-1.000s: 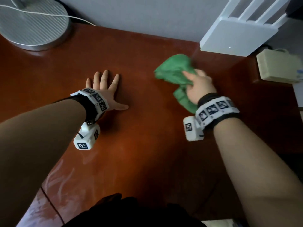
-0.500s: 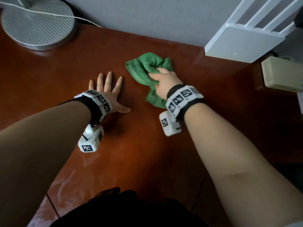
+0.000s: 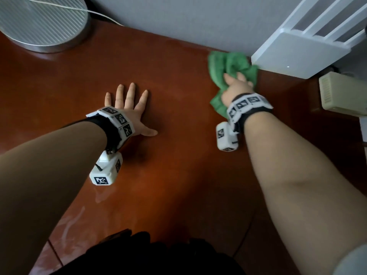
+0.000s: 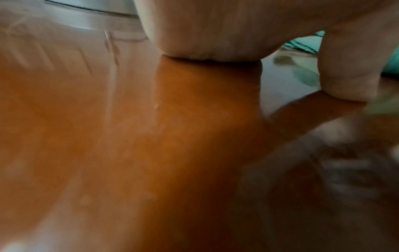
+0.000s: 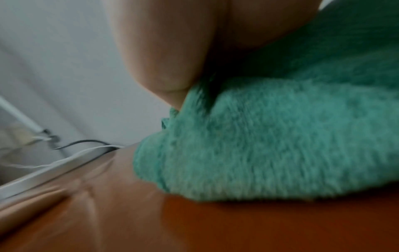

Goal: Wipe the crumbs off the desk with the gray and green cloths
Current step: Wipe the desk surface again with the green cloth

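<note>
My right hand (image 3: 237,84) grips the crumpled green cloth (image 3: 228,66) and presses it on the reddish-brown desk (image 3: 178,165), close to the back wall and beside the white router. The right wrist view shows the fluffy green cloth (image 5: 280,145) bunched under my palm on the desk (image 5: 215,230). My left hand (image 3: 129,104) lies flat on the desk, fingers spread, holding nothing. A few pale crumbs (image 4: 156,107) lie on the wood just behind my left palm (image 4: 215,34). No gray cloth is in view.
A round silver lamp base (image 3: 39,22) with a white cable sits at the back left. A white router (image 3: 301,50) stands at the back right, touching the cloth's edge, with a beige box (image 3: 341,94) beside it. Whitish smears (image 3: 73,221) mark the desk's near left.
My right hand swept the green cloth left toward my left hand, then back right and farther away, up to the router. The left hand stayed flat in place.
</note>
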`<action>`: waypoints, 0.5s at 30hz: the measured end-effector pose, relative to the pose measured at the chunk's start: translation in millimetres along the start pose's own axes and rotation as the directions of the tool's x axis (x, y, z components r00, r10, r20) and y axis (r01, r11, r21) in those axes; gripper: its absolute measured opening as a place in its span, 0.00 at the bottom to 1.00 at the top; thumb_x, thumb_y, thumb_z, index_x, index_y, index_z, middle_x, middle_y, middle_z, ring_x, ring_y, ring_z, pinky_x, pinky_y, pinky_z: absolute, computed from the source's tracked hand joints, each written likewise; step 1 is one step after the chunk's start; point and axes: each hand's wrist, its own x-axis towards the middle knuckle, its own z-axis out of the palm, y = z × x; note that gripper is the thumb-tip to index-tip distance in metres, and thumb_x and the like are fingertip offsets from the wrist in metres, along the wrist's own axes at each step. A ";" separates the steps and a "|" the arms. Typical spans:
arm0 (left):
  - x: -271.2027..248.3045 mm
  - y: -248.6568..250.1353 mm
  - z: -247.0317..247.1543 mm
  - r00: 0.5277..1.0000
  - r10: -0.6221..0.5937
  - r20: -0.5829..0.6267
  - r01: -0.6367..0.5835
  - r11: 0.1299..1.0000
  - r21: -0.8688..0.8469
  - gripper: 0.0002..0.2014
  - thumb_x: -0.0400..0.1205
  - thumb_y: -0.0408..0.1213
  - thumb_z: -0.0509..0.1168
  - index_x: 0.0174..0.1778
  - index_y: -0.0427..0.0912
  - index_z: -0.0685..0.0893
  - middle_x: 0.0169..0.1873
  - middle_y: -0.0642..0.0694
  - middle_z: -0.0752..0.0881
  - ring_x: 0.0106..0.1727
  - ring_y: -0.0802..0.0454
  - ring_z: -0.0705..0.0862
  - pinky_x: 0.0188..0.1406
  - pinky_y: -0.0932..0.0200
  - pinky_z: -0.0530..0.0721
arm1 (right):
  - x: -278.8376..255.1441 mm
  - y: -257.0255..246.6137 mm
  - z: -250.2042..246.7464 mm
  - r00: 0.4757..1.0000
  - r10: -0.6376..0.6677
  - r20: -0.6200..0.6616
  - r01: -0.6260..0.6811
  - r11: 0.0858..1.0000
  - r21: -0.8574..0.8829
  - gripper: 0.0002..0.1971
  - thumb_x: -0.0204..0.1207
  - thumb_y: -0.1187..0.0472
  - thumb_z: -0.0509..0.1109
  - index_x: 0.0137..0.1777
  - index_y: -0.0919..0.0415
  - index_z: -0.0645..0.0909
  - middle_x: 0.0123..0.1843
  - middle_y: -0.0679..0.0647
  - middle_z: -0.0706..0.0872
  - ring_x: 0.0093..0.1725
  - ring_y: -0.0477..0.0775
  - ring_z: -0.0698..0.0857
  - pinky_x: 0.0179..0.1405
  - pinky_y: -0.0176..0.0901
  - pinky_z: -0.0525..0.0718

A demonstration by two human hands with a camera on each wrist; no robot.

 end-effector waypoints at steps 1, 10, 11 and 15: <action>0.1 0.0 -0.3 1.000 0.001 -0.002 -0.001 1.000 0.000 0.57 0.68 0.71 0.63 0.78 0.58 0.28 0.78 0.47 0.24 0.79 0.42 0.26 0.78 0.36 0.33 | -1.6 -14.7 4.4 0.997 -0.077 0.029 0.077 0.997 -0.001 0.31 0.78 0.63 0.55 0.79 0.39 0.60 0.84 0.46 0.49 0.80 0.64 0.55 0.80 0.56 0.59; -1.3 -0.1 -2.4 1.000 -0.006 0.020 0.006 1.000 -0.008 0.57 0.69 0.70 0.63 0.78 0.58 0.27 0.77 0.48 0.23 0.79 0.42 0.25 0.77 0.37 0.32 | -7.4 33.8 -9.3 0.990 0.071 -0.122 -0.068 0.997 0.030 0.29 0.78 0.62 0.57 0.78 0.38 0.62 0.81 0.50 0.58 0.74 0.64 0.65 0.75 0.59 0.65; -0.5 -0.2 -2.6 1.000 -0.004 0.020 0.005 1.000 -0.009 0.57 0.68 0.70 0.63 0.78 0.59 0.27 0.77 0.47 0.23 0.79 0.42 0.25 0.77 0.36 0.32 | -6.7 42.4 -11.2 0.983 0.149 -0.108 -0.143 0.988 0.056 0.29 0.79 0.62 0.56 0.79 0.39 0.61 0.81 0.51 0.58 0.74 0.65 0.65 0.75 0.60 0.65; 1.3 0.7 -3.8 1.000 -0.005 0.010 0.005 1.000 0.001 0.58 0.67 0.71 0.65 0.78 0.59 0.29 0.78 0.47 0.25 0.79 0.41 0.27 0.77 0.35 0.34 | -7.3 15.9 -2.3 0.998 0.019 -0.056 -0.026 0.993 -0.117 0.26 0.81 0.53 0.59 0.79 0.40 0.61 0.82 0.53 0.56 0.74 0.66 0.64 0.73 0.57 0.68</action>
